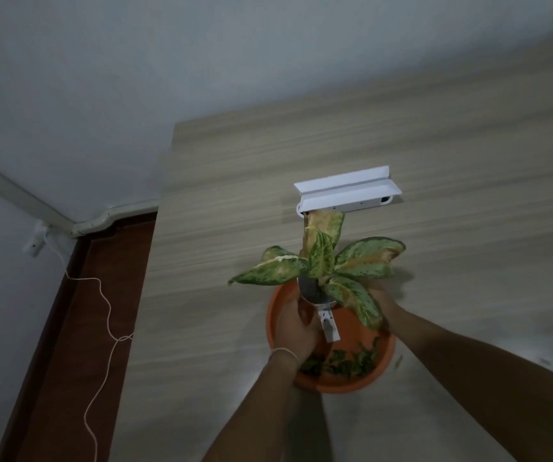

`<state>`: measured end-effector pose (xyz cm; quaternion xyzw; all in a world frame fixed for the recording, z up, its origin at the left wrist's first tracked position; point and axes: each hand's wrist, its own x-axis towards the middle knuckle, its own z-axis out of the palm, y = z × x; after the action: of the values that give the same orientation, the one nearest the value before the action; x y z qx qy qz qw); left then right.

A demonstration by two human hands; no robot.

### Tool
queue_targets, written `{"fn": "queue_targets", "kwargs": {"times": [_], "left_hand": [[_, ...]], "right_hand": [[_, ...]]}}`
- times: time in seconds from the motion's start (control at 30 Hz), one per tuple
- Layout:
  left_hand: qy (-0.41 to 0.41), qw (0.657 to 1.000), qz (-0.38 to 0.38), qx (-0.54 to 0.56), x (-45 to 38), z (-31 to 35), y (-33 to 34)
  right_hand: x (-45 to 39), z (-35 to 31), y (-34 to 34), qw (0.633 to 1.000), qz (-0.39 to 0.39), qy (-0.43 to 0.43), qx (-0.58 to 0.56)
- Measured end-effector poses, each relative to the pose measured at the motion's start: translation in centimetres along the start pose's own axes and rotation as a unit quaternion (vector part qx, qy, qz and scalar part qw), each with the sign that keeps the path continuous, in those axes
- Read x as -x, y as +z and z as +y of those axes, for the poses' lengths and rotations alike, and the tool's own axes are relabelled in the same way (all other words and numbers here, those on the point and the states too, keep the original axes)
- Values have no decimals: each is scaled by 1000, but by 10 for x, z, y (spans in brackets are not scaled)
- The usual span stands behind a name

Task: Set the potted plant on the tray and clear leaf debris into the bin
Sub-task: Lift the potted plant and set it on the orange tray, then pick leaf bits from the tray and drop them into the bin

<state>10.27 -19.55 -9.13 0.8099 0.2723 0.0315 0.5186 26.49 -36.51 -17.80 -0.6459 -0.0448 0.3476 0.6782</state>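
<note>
A potted plant (pixel 321 261) with speckled green and yellowing leaves stands in a small white pot (pixel 326 310), held over the round orange tray (pixel 355 383) on the wooden table. My left hand (pixel 296 323) grips the pot's left side. My right hand (pixel 385 306) holds its right side, mostly hidden under a drooping leaf. Several small green leaf scraps (pixel 345 361) lie in the near part of the tray. Whether the pot's base touches the tray is hidden by my hands.
A white folded holder (pixel 348 193) lies on the wooden table (pixel 468 161) just beyond the plant. The table's left edge drops to a dark red floor (pixel 68 328), where a thin white cable (pixel 101 328) trails from a wall plug. No bin is in view.
</note>
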Motion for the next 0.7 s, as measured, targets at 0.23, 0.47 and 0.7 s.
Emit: {"fn": "queue_targets", "kwargs": {"times": [0.23,0.47,0.7], "left_hand": [[-56,991,-72,-97,13,-15,-21],[17,893,-239,-381,14,-7,-37],[51,824,-260,-502,15,-4,-23]], "right_hand": [[106,-61,47,953,42,-100,284],[105,-32,94,782,-147,-96,598],[98,-4,122,703,-166,-87,686]]}}
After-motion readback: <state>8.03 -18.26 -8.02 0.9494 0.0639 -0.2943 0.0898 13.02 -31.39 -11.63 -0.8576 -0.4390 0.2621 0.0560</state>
